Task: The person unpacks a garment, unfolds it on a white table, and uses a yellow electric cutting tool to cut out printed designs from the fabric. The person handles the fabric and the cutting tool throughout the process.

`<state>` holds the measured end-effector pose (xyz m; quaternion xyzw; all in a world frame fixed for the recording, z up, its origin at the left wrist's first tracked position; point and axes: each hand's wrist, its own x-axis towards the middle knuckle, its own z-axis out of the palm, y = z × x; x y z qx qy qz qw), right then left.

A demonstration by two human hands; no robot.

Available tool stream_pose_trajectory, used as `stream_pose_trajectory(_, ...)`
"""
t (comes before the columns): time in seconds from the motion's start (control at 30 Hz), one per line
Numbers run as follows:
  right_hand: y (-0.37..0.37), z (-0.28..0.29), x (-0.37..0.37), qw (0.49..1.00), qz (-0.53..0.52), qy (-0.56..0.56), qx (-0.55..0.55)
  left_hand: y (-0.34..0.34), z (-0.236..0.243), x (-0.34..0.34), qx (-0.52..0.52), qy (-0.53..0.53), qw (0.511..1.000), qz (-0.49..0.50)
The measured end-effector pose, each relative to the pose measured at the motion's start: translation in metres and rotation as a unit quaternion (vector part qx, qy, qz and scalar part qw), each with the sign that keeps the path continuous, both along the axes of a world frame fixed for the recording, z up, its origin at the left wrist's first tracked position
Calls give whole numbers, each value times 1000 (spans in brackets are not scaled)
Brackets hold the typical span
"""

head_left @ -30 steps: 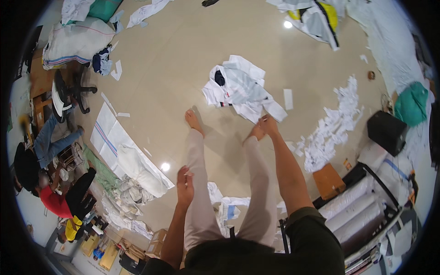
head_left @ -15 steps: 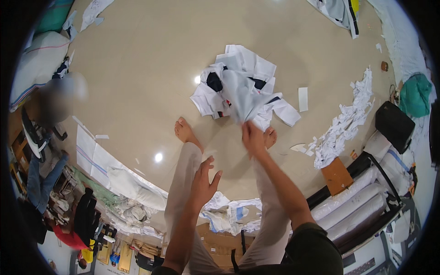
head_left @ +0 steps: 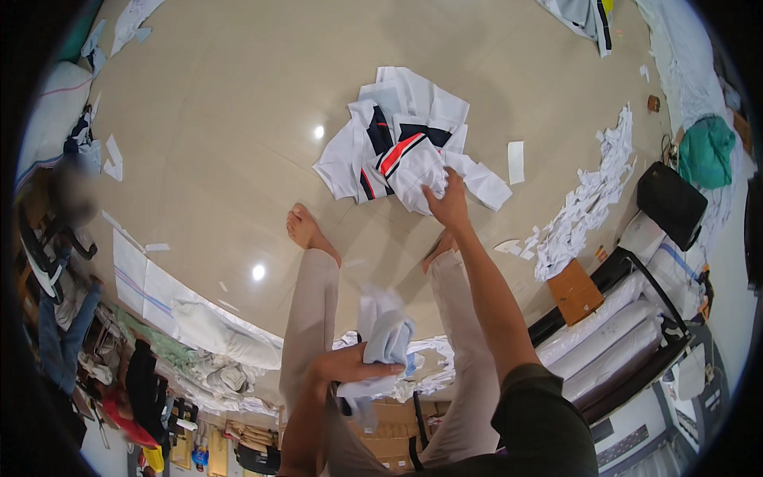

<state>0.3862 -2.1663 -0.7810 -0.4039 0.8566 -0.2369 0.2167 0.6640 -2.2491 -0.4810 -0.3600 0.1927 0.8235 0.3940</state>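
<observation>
My left hand (head_left: 350, 364) is closed round a crumpled bundle of pale blue and white cloth (head_left: 385, 338), held low between my legs. Farther forward, my right hand (head_left: 447, 199) rests on the near right part of a loose pile of white cut pieces (head_left: 346, 163) with navy and red bands, its thumb and fingers apart. My bare feet (head_left: 306, 226) are on the floor just short of that pile, the right one partly behind my right arm.
A long heap of white scraps (head_left: 584, 199) lies at right, near a black bag (head_left: 671, 203), green bundle (head_left: 707, 151), brown board (head_left: 574, 294) and wrapped rolls (head_left: 600, 354). At left are sacks (head_left: 56, 111), a chair (head_left: 56, 258) and seated people (head_left: 131, 409).
The pale cloth has moved from the pile down into my left hand. My right hand has moved up onto the pile, where red and navy bands now show.
</observation>
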Motion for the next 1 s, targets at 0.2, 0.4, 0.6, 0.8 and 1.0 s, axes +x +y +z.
stream_pose_trajectory(0.2, 17, -28, 30, 987, -20, -82, 136, 31, -23, 8, -136, -17, 987, -87)
stream_pose_trajectory(0.4, 31, 149, 47, 934, 107, -254, 229, 54, -37, 5, -345, -21, 934, -88)
stream_pose_trajectory(0.6, 28, 272, 26, 696, 207, -631, 273, 39, -25, -22, -519, -3, 852, 68)
stream_pose_trajectory(0.8, 22, 256, 3, 716, 189, -608, 286, 51, -46, -4, -499, -7, 866, 29)
stream_pose_trajectory(1.0, 51, 187, -32, 765, 227, -471, 375, 48, -44, -4, -533, -121, 832, 94)
